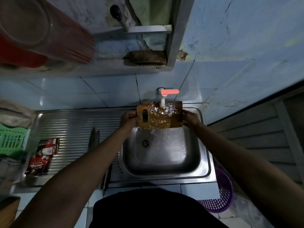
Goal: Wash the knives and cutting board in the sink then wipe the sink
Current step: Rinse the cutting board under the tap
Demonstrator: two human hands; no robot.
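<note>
We stand at a steel sink (pixel 207 163) against a blue tiled wall, tap (pixel 164 96) running. Our left hand (pixel 129 118) and right hand (pixel 190 118) each grasp an end of the one cutting board (pixel 158 117), held under the stream above the basin. So the board is mid-rinse. Two knives (pixel 94 139), as far as we can tell, lie side by side on the drainboard (pixel 69 125); whether they are washed we cannot tell. Wiping the sink probably remains.
</note>
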